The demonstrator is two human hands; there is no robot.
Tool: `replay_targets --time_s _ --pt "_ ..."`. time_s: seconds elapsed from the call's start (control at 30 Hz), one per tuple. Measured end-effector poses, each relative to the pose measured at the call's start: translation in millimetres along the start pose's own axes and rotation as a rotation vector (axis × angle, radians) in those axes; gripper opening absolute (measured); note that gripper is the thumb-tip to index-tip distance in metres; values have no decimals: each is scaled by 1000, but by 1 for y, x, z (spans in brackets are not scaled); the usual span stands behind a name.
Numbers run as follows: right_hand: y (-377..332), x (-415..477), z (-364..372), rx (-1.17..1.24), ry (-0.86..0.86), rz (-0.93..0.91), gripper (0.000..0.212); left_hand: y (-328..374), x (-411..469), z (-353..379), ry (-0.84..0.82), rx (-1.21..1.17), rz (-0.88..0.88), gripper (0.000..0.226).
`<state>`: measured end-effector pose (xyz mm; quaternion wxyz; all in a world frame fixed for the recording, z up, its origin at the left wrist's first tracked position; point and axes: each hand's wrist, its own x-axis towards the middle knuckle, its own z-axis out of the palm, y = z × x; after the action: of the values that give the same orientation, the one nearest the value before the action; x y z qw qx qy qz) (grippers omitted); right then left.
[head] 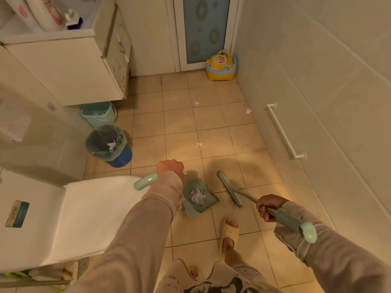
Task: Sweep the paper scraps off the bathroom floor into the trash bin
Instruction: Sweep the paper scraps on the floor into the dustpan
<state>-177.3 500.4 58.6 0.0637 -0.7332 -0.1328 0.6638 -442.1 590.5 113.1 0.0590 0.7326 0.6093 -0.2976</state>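
My left hand (170, 167) grips the mint-green handle of a long dustpan (206, 205), whose pan rests on the tiled floor with crumpled paper (196, 196) in it. My right hand (268, 207) holds the green broom handle; the broom head (229, 190) lies on the floor just right of the pan. Three paper scraps lie farther off: one (198, 144) mid-floor, one (196, 103) beyond it, one (248, 111) by the right wall. The blue trash bin (121, 157), lined with a bag and holding a scrap, stands to the left.
A white toilet lid (88, 214) fills the lower left. A green bucket (99, 115) sits under the white cabinet (69, 70). A yellow child's potty (221, 65) stands by the door. A white grab bar (284, 132) runs along the right wall. My slippered foot (229, 231) is below the pan.
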Motion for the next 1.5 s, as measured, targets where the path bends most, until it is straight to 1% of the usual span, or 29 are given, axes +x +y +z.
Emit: replay_targets --time_s 0.07,0.2,0.3,0.43,0.57,0.77,0.87,1.0,1.1,1.23,1.4,1.5 --pt "-13 9 -15 31 -14 2 37 8 17 -11 6 -16 -22 33" --pt "-47 27 -44 22 -35 13 40 24 48 -33 -40 -25 -48 30" --pt "-78 36 -63 -72 -35 -9 37 29 70 -48 -62 -61 -99 31" --pt "-114 44 -87 -135 -16 -74 34 36 94 -65 -81 -158 -177 32" --pt "-149 56 -105 -158 -18 -42 39 35 116 -84 -113 -265 -216 34" --pt "-195 71 -103 -174 -51 1 42 19 150 -97 -148 -297 -265 34" --pt "-218 78 -102 -205 -22 -14 39 12 171 -105 -163 -274 -261 35" --pt "-259 82 -94 -197 -9 -21 40 -11 202 -125 -142 -314 -263 35" --pt "-282 84 -91 -209 -11 -12 36 -23 221 -135 -132 -333 -274 35" --pt "-307 85 -84 -273 -14 1 36 -31 234 -135 -150 -347 -282 36" --pt "-349 92 -95 -372 5 -19 37 -33 254 -145 -141 -465 -268 34" --pt "-376 98 -95 -435 2 -50 36 -44 260 -150 -141 -512 -332 32"
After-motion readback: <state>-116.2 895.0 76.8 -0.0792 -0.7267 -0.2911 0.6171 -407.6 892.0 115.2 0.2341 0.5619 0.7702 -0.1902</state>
